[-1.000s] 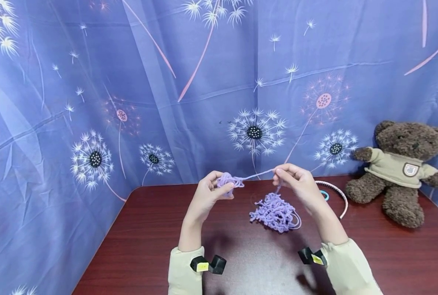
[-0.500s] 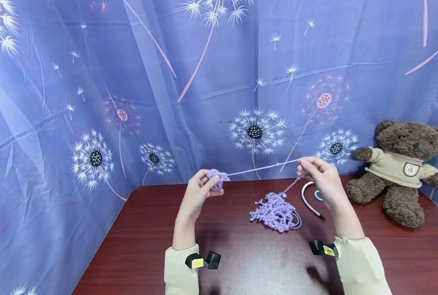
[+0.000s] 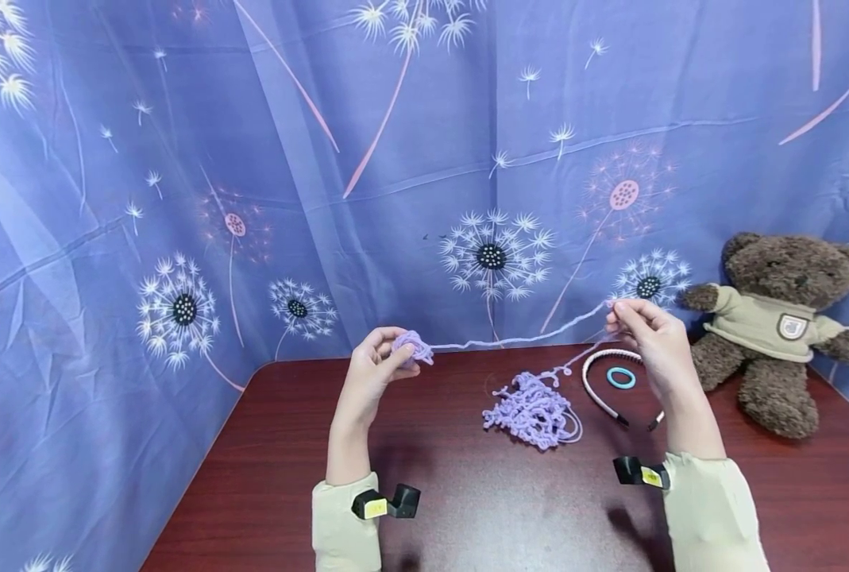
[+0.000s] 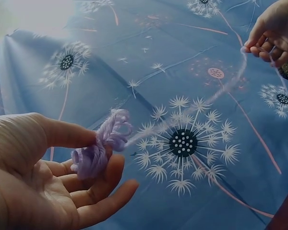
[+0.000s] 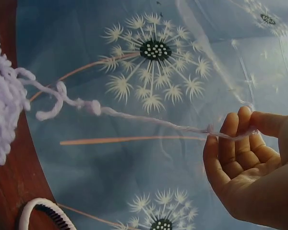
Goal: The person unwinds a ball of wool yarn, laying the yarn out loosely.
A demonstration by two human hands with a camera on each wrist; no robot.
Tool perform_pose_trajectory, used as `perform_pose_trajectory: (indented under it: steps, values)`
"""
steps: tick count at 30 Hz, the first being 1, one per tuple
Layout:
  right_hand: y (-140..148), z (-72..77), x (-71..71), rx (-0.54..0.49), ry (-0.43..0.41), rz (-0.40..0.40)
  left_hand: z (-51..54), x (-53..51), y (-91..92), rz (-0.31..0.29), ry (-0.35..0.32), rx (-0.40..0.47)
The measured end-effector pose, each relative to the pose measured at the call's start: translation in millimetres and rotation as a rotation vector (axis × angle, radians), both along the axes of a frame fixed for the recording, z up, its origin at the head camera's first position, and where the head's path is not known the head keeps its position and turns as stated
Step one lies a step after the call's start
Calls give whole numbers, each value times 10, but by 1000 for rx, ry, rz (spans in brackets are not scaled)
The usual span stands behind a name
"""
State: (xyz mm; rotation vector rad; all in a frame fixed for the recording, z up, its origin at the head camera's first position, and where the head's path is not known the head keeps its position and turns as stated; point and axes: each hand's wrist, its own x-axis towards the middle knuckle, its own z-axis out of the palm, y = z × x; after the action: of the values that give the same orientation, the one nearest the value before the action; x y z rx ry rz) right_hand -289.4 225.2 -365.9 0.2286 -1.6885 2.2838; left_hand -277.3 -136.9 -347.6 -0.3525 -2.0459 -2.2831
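In the head view my left hand [image 3: 372, 367] pinches a small wound bundle of purple yarn [image 3: 411, 348] between thumb and fingers. A slack strand [image 3: 524, 342] runs from that bundle to my right hand [image 3: 650, 338], higher and to the right. There thumb and index finger pinch the strand [image 5: 251, 108], as the right wrist view shows. From these fingers the yarn goes on, with small knots [image 5: 92, 107], down to a loose purple heap of yarn [image 3: 534, 413] on the table. The left wrist view shows the bundle [image 4: 103, 143] folded in loops under the thumb.
A white headband [image 3: 596, 389] and a turquoise ring [image 3: 620, 377] lie right of the heap on the dark red table [image 3: 281, 477]. At the right sits a brown teddy bear [image 3: 781, 334] in a beige sweater. A blue dandelion curtain [image 3: 395, 262] hangs behind.
My right hand has moved right and slightly up, drawing out a longer strand. The left hand has shifted a little left. The strand, straight half a second ago, now sags.
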Motion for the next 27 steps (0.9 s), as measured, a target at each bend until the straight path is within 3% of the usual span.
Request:
perform_pose_trajectory:
  steps: [8, 18, 22, 27]
  values:
    - [32, -59, -38, 37, -30, 7, 14, 17, 2, 22, -2, 32]
    - [-517, -60, -62, 408, -61, -25, 29, 59, 151, -51, 12, 35]
    - [-755, -70, -21, 516, -42, 6, 15, 64, 216, -91, 12, 17]
    - [-1022, -85, 78, 583, 59, 130, 2, 69, 312, -158, 32, -3]
